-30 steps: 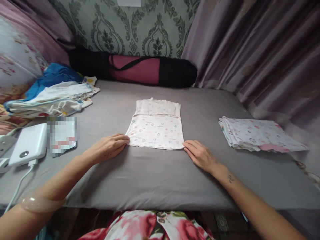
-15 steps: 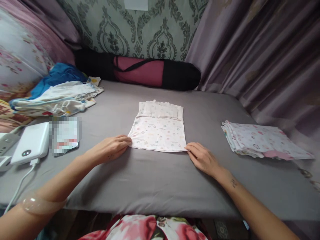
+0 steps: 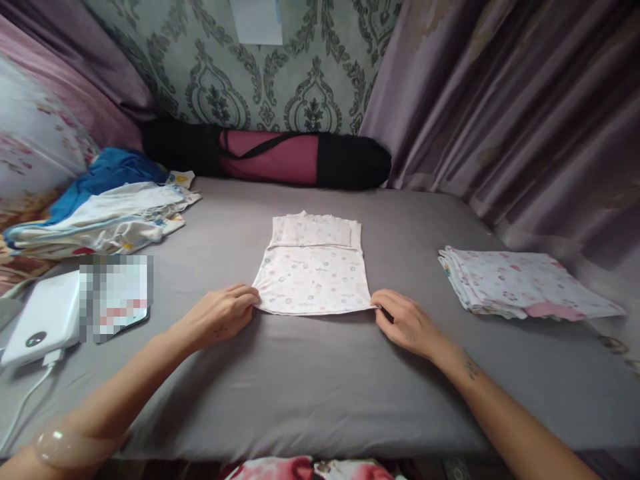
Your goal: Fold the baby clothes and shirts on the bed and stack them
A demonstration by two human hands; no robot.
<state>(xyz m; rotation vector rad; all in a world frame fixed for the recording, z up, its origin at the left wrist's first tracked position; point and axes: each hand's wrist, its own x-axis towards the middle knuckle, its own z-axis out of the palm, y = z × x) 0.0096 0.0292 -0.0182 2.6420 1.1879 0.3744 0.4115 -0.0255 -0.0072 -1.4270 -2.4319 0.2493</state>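
Note:
A small white printed garment (image 3: 315,280) lies on the grey sheet in front of me, its far part folded over in a band. My left hand (image 3: 231,310) pinches its near left corner. At the near right corner, my right hand (image 3: 403,319) holds the hem between thumb and fingers. The near edge stretches between both hands and looks slightly lifted at the corners. Which kind of garment it is, I cannot tell.
To the right lies a stack of folded printed cloths (image 3: 530,283). On the left are a heap of clothes (image 3: 115,207), a white power bank (image 3: 45,320) with a cable, and a blurred flat item (image 3: 123,293). A long black and maroon bag (image 3: 270,157) lies along the wall.
The view has tilted up and shifted slightly. Both hands still hold the garment's near corners, and the right fingers now curl more around the hem, with the corners drawn out a little.

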